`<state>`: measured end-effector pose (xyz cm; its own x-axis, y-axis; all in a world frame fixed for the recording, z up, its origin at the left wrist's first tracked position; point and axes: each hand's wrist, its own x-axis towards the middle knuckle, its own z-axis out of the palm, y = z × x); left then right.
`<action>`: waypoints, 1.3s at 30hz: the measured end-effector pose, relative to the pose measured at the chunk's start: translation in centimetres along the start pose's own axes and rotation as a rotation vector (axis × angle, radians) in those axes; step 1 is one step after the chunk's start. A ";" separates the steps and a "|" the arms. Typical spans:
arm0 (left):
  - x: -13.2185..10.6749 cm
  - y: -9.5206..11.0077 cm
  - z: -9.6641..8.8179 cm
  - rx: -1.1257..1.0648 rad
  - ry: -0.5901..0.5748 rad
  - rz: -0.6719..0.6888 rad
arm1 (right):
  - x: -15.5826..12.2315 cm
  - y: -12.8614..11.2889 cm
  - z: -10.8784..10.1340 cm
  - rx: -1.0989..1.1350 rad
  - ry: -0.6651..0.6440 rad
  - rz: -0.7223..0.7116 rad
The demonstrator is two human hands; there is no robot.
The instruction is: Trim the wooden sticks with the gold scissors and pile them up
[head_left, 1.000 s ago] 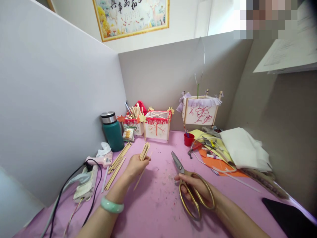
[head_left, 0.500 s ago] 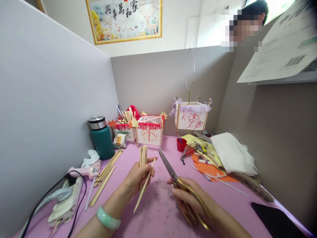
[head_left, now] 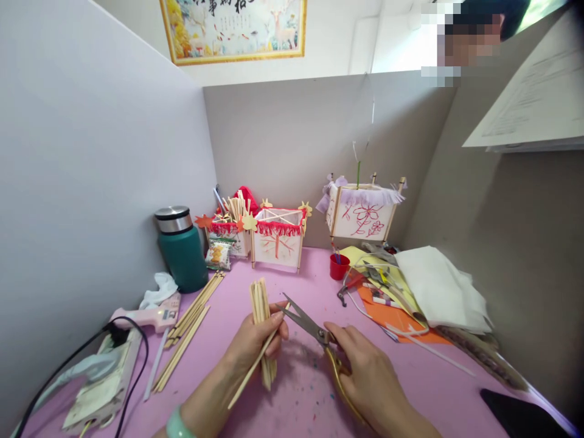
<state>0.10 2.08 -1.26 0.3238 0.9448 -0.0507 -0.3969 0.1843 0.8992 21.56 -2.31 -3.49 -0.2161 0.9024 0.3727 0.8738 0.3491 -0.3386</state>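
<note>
My left hand [head_left: 258, 340] is closed around a bundle of wooden sticks [head_left: 260, 298] held upright. A single stick [head_left: 250, 375] slants across the bundle under my thumb, its lower end toward me. In my right hand [head_left: 360, 359] is a pair of scissors [head_left: 308, 323] with gold handles, fingers wrapped round the grips. The blades are parted, and their tips reach the upper end of the slanted stick near my left fingers. Whether they touch the stick I cannot tell. A green bangle [head_left: 179, 423] circles my left wrist.
Loose sticks [head_left: 187, 334], a glue gun [head_left: 159, 316], a power strip [head_left: 107, 380] and a green flask [head_left: 182, 255] line the left. Decorated paper lanterns [head_left: 276, 246] stand behind. A red cup [head_left: 339, 267], white cloth [head_left: 438, 286] and dark phone-like slab [head_left: 520, 413] lie right.
The scissors have moved left to the slanted stick's upper end, and their blades have parted. My right hand has turned. The camera view has shifted slightly.
</note>
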 end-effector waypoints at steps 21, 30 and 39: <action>-0.8 0.0 0.8 0.023 0.087 0.016 | -0.1 -0.2 0.2 -0.061 -0.009 -0.007; -0.3 -0.3 0.6 0.042 0.101 0.070 | -0.1 -0.6 0.0 -0.089 -0.029 -0.032; -0.7 0.3 1.1 0.141 0.154 0.039 | -0.3 -0.5 0.0 -0.078 -0.035 -0.011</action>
<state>0.66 1.14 -0.50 0.1714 0.9827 -0.0702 -0.2792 0.1168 0.9531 21.18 -2.78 -3.45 -0.2401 0.9074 0.3449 0.9022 0.3397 -0.2657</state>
